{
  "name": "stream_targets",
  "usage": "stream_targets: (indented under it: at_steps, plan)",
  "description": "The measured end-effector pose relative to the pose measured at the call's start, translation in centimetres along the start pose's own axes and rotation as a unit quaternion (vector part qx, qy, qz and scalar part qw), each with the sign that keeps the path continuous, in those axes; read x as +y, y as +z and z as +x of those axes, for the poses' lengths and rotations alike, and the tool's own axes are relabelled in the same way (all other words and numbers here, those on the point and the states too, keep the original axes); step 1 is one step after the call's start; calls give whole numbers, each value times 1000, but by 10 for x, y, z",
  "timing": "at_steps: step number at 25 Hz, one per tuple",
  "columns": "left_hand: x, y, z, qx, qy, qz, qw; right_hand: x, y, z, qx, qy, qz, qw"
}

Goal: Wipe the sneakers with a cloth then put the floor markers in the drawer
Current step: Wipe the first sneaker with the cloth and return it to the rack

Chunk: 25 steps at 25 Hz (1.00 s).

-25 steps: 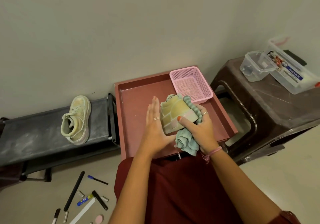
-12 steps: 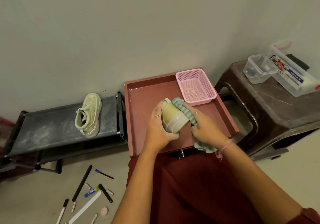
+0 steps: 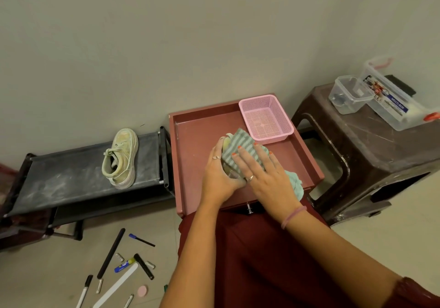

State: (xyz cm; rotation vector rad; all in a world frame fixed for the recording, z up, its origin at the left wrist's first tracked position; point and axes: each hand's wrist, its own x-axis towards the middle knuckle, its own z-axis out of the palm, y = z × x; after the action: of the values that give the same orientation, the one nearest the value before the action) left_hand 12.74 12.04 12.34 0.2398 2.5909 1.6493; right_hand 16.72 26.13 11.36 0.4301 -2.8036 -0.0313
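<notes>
Now left hand point(image 3: 217, 176) curled round sneaker point(image 3: 226, 144) over drawer point(image 3: 197, 141); right hand point(image 3: 264, 176) flat, fingers straight, pressing cloth point(image 3: 240, 148) onto it; markers point(image 3: 112, 253) on floor, near left.

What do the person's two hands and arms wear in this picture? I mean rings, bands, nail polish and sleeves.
The left hand has a ring on one finger. The right hand also has a ring, and orange-red polish on its nails. A thin pink band circles the right wrist. Both forearms are bare; a dark red sleeve edge shows only at the bottom right corner of the picture.
</notes>
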Motion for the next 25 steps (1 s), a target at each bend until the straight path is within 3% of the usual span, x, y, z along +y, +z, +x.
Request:
stream_targets:
  at_steps: [3,5,7,10,14,19,25]
  plan:
    - [-6,-1,-4,3,-2,3,1000,7,-21,19,-56,155,252,954]
    - [-8,-3,-5,3,-6,5,1000,16,-31,25,-110,191,330,918]
    - [-6,-7,-4,-12,-11,5,1000,11,-36,26,-119,172,320,924]
    - [-4,-7,-4,-25,-13,4,1000,-8,-28,9,-48,65,115,990]
    - [-2,1,-8,1,-52,-19,998,-20,-25,-12,-60,-86,-74,992]
    - [-2,5,-9,-9,-83,-59,995,-8,-50,31,-145,19,42,988]
    - [-7,8,-10,-40,-63,-17,997,18,-58,77,-314,86,202,924]
